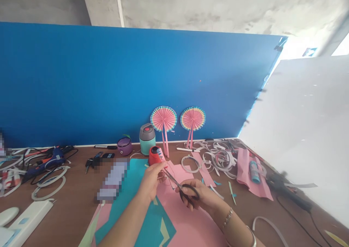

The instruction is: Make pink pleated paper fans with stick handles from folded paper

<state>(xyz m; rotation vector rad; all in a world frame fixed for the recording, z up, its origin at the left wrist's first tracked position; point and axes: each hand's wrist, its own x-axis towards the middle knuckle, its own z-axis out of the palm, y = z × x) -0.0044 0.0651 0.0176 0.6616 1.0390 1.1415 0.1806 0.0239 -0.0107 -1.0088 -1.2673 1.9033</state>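
My right hand is closed round the black handles of a pair of scissors, whose blades point up and left. My left hand pinches a small folded pink paper piece at the blade tips. Both hands hover over a pink sheet and a teal sheet lying on the brown table. Two finished round pink paper fans lean against the blue board behind.
A red tape dispenser, a teal flask and a purple pot stand at the back. White paper strips and rings lie right, with a glue stick on pink paper. A blue glue gun and cables lie left.
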